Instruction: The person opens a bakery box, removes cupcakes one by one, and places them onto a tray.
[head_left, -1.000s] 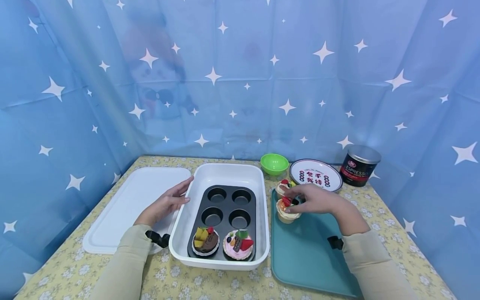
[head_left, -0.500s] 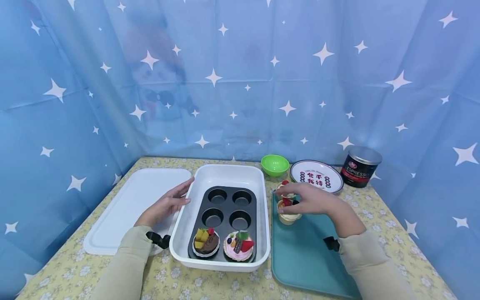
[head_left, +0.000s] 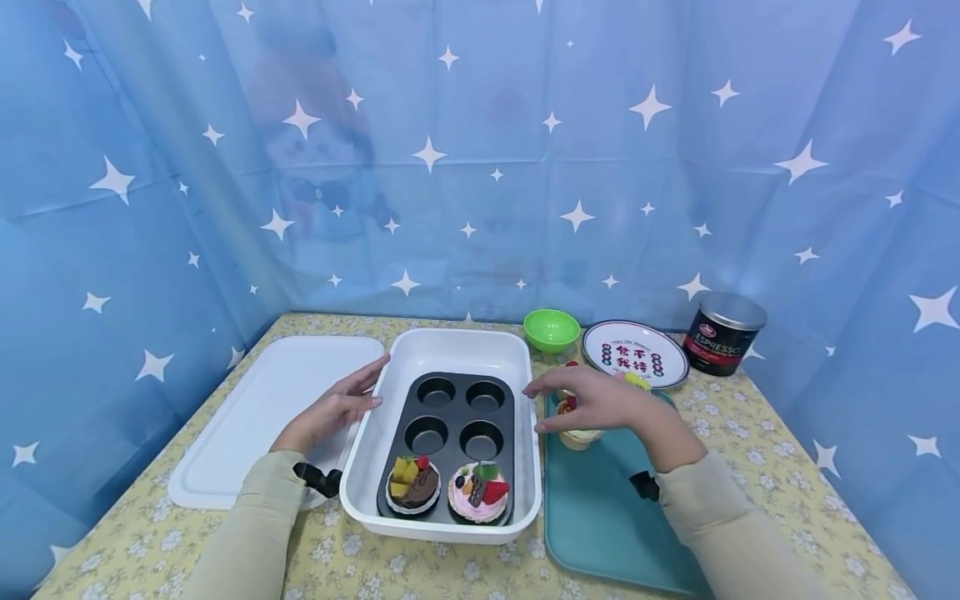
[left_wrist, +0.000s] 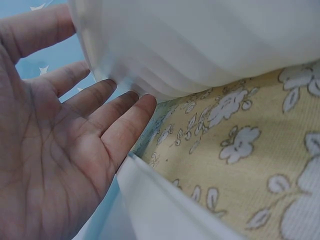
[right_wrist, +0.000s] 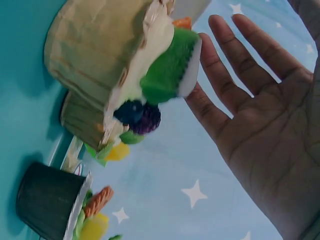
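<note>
My left hand [head_left: 337, 408] touches the outer left wall of a white bin [head_left: 534, 467], its fingers spread in the left wrist view. Inside the bin lies a dark muffin tin [head_left: 453, 417]. Its two front cups hold a chocolate cupcake [head_left: 412, 486] and a pink-topped cupcake [head_left: 477, 493]. My right hand [head_left: 600, 402] hovers by the bin's right rim with extended fingers, holding nothing. Below it a cream-topped cupcake [right_wrist: 100, 45] stands on a teal tray [head_left: 615, 517], partly hidden in the head view. Beside that one are another pale cupcake [right_wrist: 82, 120] and a dark-cupped cupcake [right_wrist: 50, 202].
A white lid-like board [head_left: 262, 417] lies left of the bin, partly under the left forearm. Along the back stand a green bowl [head_left: 551, 332], a round plate [head_left: 637, 346] with red characters and an espresso can [head_left: 723, 335]. A flowered cloth [head_left: 330, 550] covers the table.
My right hand has moved left from over the cupcakes to the bin's right rim, bringing the yellow topping behind it into sight. The cupcakes stay in place. My left hand has not moved.
</note>
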